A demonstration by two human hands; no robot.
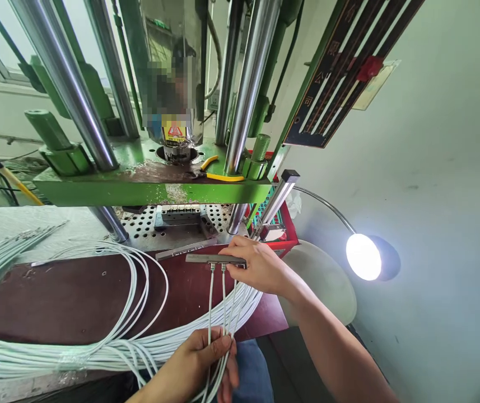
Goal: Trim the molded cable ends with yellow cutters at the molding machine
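My right hand (256, 266) is closed on the right end of a narrow grey metal bar (206, 258) held just above the dark red worktop (75, 296). Several thin white cables (211, 296) hang from the bar's underside, their ends plugged into it. My left hand (200, 361), near the bottom edge, pinches these same cables lower down between thumb and fingers. A second metal bar (185, 249) lies flat on the worktop just behind the held one.
A green vertical press (139, 187) with shiny steel columns stands behind, a perforated plate and mould block (178, 215) under it. Yellow-handled pliers (218, 174) rest on its ledge. Loops of white cable (97, 347) cover the worktop's left. A lit gooseneck lamp (363, 256) shines at right.
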